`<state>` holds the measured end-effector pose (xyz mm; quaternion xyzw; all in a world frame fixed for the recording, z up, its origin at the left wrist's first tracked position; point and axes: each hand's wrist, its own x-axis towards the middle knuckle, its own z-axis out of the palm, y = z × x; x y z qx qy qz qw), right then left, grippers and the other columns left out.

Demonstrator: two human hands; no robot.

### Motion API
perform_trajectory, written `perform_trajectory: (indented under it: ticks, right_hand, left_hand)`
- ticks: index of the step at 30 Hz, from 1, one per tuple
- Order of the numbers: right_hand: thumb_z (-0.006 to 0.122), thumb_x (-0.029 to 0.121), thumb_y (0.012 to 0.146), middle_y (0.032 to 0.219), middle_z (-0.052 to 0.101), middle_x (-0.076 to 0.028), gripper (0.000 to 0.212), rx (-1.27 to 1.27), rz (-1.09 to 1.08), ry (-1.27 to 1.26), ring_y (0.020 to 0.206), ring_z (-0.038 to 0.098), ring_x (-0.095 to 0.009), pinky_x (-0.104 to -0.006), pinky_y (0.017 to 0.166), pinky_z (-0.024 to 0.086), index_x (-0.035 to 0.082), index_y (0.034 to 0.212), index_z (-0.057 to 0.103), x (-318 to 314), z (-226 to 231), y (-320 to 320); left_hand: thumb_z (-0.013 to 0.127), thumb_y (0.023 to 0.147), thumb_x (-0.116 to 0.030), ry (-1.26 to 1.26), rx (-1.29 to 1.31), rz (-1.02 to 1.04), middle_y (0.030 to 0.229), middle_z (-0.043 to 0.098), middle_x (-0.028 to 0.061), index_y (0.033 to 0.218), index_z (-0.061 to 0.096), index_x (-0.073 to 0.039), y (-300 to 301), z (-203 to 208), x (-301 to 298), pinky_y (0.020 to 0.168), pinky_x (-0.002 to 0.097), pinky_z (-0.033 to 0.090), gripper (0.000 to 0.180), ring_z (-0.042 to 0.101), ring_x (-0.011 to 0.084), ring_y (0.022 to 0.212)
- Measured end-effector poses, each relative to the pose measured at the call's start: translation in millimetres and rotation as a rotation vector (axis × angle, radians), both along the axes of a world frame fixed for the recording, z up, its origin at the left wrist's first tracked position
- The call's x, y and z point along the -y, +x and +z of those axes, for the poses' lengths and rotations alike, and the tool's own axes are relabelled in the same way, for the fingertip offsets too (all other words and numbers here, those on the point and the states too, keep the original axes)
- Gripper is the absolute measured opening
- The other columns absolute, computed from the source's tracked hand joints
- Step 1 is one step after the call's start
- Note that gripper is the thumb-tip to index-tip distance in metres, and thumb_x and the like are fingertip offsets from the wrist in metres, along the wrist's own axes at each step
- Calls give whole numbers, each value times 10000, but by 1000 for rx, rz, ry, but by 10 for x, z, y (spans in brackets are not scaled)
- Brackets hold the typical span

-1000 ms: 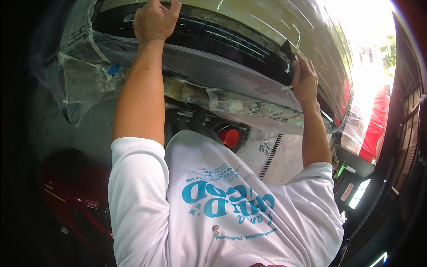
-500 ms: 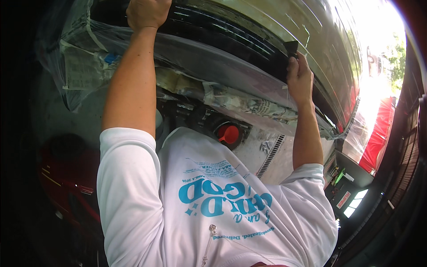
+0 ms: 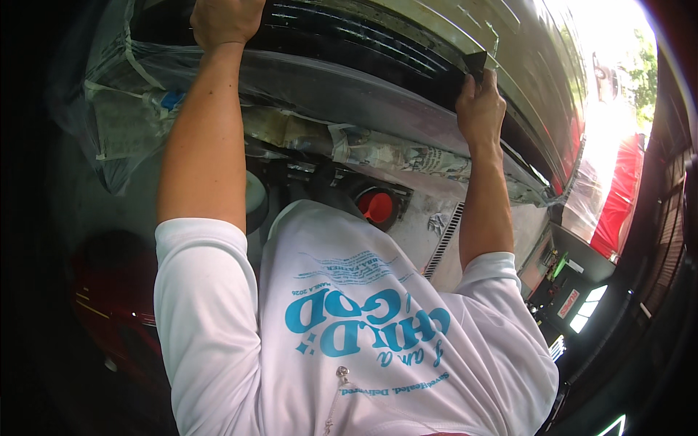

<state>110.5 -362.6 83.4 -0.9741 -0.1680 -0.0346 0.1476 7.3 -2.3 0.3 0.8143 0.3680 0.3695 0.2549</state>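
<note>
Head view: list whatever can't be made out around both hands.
All in the head view:
Left hand: fingertips cut off by the top edge; any grip is unclear.
Black flat tool: lower part hidden by the right hand.
Dark red vehicle: mostly lost in shadow, partly behind the left sleeve.

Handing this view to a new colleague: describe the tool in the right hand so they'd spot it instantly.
Start at the large, curved olive panel at upper right, then follow the black band below it rightward. There the right hand holds a small black tool. Unlike the long band, it is short and wedge-shaped, sticking up past the hand.
</note>
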Motion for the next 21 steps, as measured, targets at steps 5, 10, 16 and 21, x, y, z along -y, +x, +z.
perform_trajectory:
  ticks: [5,10,16,21]
  right_hand:
    - [610,240,1017,978,743,-291,336,31,46,2,964,708,-509,-553,855,555,25,1275,597,-224,116,-122]
    - [614,253,1012,980,743,-289,337,4,47,-94,970,704,-514,-552,865,552,37,1271,612,-297,122,-78]
    - [618,244,1009,967,743,-292,335,60,-143,-52,979,712,-494,-546,851,557,27,1264,617,-61,-17,-72]
    - [618,263,1012,965,746,-288,350,90,-85,-19,981,715,-491,-547,856,557,25,1270,619,-122,97,-193]
  left_hand:
    - [673,903,-371,-3,1,-12,841,720,160,1271,651,-80,-1,28,-7,814,523,534,470,702,398,856]
    - [681,903,-369,36,-22,-11,889,727,184,1283,643,-62,-4,-14,-3,858,530,529,490,697,416,904]
    - [682,906,-361,36,20,-22,898,728,196,1286,638,-58,-5,-27,-36,868,537,525,488,695,424,897]
    - [688,904,-357,26,3,-44,903,726,208,1293,635,-63,-14,-28,-16,868,546,520,491,689,441,911]
